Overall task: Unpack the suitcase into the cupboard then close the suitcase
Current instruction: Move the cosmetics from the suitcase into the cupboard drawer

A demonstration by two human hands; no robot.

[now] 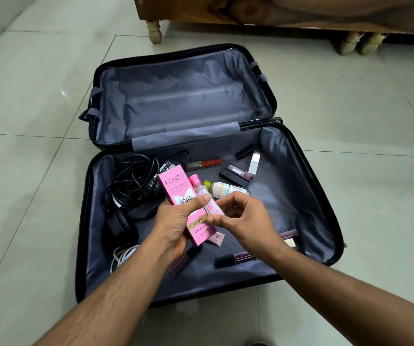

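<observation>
Head view: a light pink carton [176, 193] is gripped by the left hand [173, 221]; a small slippery bottle [207, 201] (best held mid-body) is pinched by the right hand [241, 218] above the open suitcase [308, 208].

Pale tiled floor [351, 121] with thin grout lines. Directly on it: open suitcase [308, 171], both halves flat, hinge between them; turned legs [154, 31] of wooden cupboard [276, 11] just beyond the far half.
</observation>
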